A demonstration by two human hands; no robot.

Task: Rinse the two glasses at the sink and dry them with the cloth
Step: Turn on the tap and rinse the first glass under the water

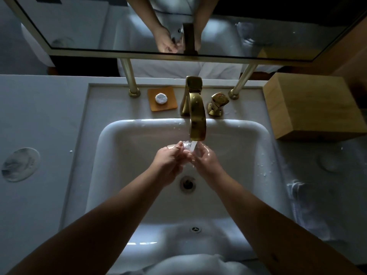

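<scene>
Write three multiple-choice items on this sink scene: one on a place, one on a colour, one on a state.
1. Where does the wooden box stand?
A. right of the tap
B. in the basin
C. left of the tap

2. What colour is the tap?
A. black
B. gold
C. white

3. What state is the tap in?
A. dry and off
B. running
C. removed

Key: 1 A, the box sits on the counter to the tap's right. 2 B, its metal shines gold. 3 B, a stream falls onto the glass held by the left hand and right hand.
</scene>
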